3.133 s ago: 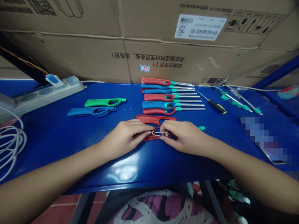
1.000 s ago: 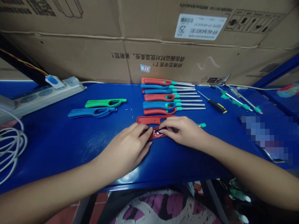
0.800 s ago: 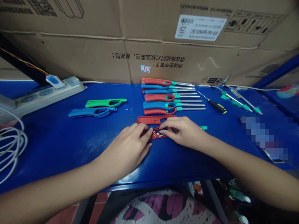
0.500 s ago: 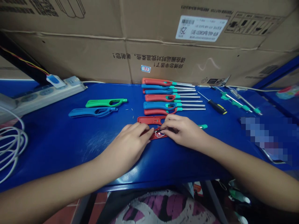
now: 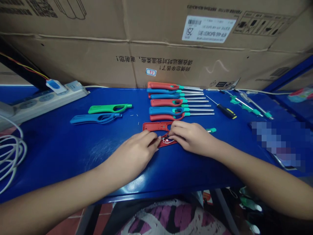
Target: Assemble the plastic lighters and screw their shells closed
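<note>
1. The left hand [image 5: 138, 150] has its thumb and fingers drawn together at the left part of the lower red shell half [image 5: 168, 144]; whether they pinch anything cannot be told
2. The right hand [image 5: 192, 137] bends in from the other side, fingers curled and tips brought close over the same half; what lies between them is hidden
3. That lower red shell half lies on the blue table [image 5: 97, 145] between the hands, with a thin white wire [image 5: 166, 141] looped inside it, and its right part is covered by the right hand
4. Just behind it, the upper red shell half [image 5: 154, 126] lies with its inner side up, partly covered by the right hand
5. A teal tip [image 5: 211, 130] shows beyond the right hand
6. Farther back, red and blue lighters [image 5: 166, 111] lie stacked in a row, metal tubes pointing right
7. To their left are a green shell [image 5: 106, 108], a blue shell [image 5: 94, 118] and tiny metal pieces [image 5: 132, 115]
8. To their right are a black-and-yellow screwdriver [image 5: 227, 111] and loose tubes with green parts [image 5: 248, 107]
9. At the far left sit a power strip [image 5: 44, 99] and a coiled white cable [image 5: 14, 148]
10. A cardboard box [image 5: 97, 49] with upside-down print stands behind everything
</note>
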### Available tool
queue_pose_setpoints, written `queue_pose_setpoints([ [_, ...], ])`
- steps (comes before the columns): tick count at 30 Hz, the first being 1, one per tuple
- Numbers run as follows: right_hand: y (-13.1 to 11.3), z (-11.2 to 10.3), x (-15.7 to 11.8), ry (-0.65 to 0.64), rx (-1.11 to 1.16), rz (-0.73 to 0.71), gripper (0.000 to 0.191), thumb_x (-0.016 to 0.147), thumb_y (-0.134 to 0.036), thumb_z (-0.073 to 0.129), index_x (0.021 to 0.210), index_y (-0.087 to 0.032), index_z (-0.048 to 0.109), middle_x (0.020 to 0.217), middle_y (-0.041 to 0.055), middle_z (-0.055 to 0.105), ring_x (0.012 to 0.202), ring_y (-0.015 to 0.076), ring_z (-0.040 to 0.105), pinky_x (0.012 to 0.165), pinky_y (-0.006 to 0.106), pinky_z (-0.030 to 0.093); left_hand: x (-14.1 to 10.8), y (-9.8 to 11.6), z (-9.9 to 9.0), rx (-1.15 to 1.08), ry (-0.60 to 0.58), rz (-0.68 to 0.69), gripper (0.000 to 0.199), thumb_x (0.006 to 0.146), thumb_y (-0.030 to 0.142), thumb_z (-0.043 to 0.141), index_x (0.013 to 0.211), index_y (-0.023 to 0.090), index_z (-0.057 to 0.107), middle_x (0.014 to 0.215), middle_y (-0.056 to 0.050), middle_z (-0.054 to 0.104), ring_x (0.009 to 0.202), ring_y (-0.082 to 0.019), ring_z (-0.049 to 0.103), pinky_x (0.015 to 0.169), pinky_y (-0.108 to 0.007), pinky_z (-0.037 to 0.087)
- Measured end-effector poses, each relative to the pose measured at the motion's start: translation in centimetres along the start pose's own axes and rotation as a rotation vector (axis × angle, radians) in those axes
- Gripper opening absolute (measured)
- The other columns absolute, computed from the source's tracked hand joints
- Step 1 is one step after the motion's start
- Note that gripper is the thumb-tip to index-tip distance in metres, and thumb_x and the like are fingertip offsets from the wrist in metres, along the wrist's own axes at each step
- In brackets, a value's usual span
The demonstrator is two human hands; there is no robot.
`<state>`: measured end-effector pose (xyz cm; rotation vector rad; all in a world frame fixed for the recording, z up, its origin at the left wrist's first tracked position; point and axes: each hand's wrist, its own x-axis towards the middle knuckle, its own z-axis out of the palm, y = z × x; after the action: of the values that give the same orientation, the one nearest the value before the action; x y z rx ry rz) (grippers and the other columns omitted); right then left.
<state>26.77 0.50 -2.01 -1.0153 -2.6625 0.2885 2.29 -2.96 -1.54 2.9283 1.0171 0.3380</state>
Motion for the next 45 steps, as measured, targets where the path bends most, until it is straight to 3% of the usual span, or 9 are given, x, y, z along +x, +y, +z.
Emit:
queue_pose_setpoints([
  [4, 0.0, 0.2, 0.0, 0.018, -0.017, -0.032, 0.018, 0.101, -0.021, 0.05, 0.097, -0.016, 0.068, 0.098, 0.0065, 0.066, 0.08, 0.0161, 0.063, 0.061, 0.026, 0.043, -0.1, 0.4, -0.1, 0.11, -0.053, 0.056, 0.026, 0.1, 0.016, 0.05, 0.113, 0.005, 0.069, 0.102, -0.014, 0.066, 0.092, -0.029, 0.063, 0.081, -0.046, 0.06],
  [6, -0.1, 0.2, 0.1, 0.022, 0.034, -0.026, 0.018, 0.101, -0.021, 0.051, 0.096, -0.016, 0.068, 0.098, 0.0067, 0.066, 0.083, 0.0165, 0.064, 0.065, 0.027, 0.046, -0.2, 0.4, -0.2, 0.114, -0.064, 0.039, 0.026, 0.099, 0.014, 0.051, 0.117, 0.004, 0.067, 0.104, -0.015, 0.066, 0.092, -0.029, 0.063, 0.08, -0.047, 0.06],
  [10, -0.3, -0.2, 0.3, 0.044, 0.192, -0.011, 0.012, 0.099, -0.02, 0.056, 0.097, -0.016, 0.067, 0.096, 0.0064, 0.066, 0.089, 0.0164, 0.063, 0.078, 0.028, 0.049, -0.3, 0.1, -0.4, -0.088, -0.029, -0.07, 0.027, 0.101, 0.019, 0.048, 0.122, 0.011, 0.065, 0.107, -0.013, 0.065, 0.095, -0.027, 0.062, 0.083, -0.045, 0.059],
  [15, -0.2, -1.3, 0.3, 0.055, 0.343, 0.097, 0.005, 0.094, -0.016, 0.06, 0.094, -0.017, 0.064, 0.08, 0.0, 0.062, 0.066, 0.0098, 0.055, 0.061, 0.021, 0.044, -0.1, -0.3, -0.6, -0.182, -0.035, -0.092, 0.037, 0.099, 0.012, 0.048, 0.134, 0.016, 0.056, 0.118, -0.012, 0.062, 0.106, -0.027, 0.057, 0.094, -0.046, 0.055],
  [20, -0.1, -2.2, 0.1, -0.073, 0.401, 0.121, 0.009, 0.094, -0.019, 0.059, 0.088, -0.017, 0.065, 0.074, -0.0015, 0.06, 0.063, 0.0092, 0.053, 0.059, 0.021, 0.042, -0.2, -0.4, -0.4, -0.132, -0.113, -0.046, 0.051, 0.095, 0.005, 0.048, 0.141, 0.024, 0.054, 0.126, -0.012, 0.057, 0.112, -0.029, 0.051, 0.096, -0.048, 0.053],
  [24, -0.1, -2.7, 0.0, -0.112, 0.381, 0.105, 0.013, 0.096, -0.019, 0.056, 0.089, -0.017, 0.066, 0.079, 0.0009, 0.064, 0.07, 0.0112, 0.056, 0.063, 0.024, 0.043, -0.3, -0.5, -0.3, -0.109, -0.122, -0.035, 0.056, 0.094, 0.005, 0.048, 0.145, 0.027, 0.051, 0.133, -0.012, 0.054, 0.116, -0.03, 0.048, 0.097, -0.049, 0.052],
  [29, 0.2, -3.2, -0.1, -0.116, 0.403, 0.111, 0.014, 0.098, -0.021, 0.054, 0.093, -0.017, 0.067, 0.089, 0.0029, 0.066, 0.076, 0.0123, 0.058, 0.068, 0.025, 0.045, -0.2, -0.5, -0.2, -0.095, -0.101, -0.001, 0.052, 0.093, 0.005, 0.048, 0.142, 0.023, 0.054, 0.129, -0.013, 0.055, 0.112, -0.03, 0.048, 0.098, -0.049, 0.051],
  [37, 0.5, -3.1, -0.3, -0.145, 0.4, 0.086, 0.007, 0.09, -0.013, 0.061, 0.095, -0.017, 0.065, 0.085, 0.0003, 0.06, 0.069, 0.0099, 0.051, 0.061, 0.023, 0.042, -0.1, -0.5, -0.5, -0.106, -0.114, -0.023, 0.051, 0.091, 0.005, 0.049, 0.139, 0.021, 0.055, 0.128, -0.012, 0.055, 0.112, -0.03, 0.048, 0.097, -0.048, 0.05],
  [45, 0.4, -3.3, -0.6, -0.223, 0.388, 0.057, 0.025, 0.083, -0.005, 0.064, 0.105, -0.018, 0.061, 0.096, -0.0003, 0.058, 0.071, 0.0089, 0.049, 0.064, 0.022, 0.045, 0.1, -0.5, -0.7, -0.112, -0.134, -0.033, 0.043, 0.091, 0.006, 0.049, 0.131, 0.018, 0.058, 0.125, -0.012, 0.057, 0.109, -0.029, 0.05, 0.095, -0.047, 0.049],
])
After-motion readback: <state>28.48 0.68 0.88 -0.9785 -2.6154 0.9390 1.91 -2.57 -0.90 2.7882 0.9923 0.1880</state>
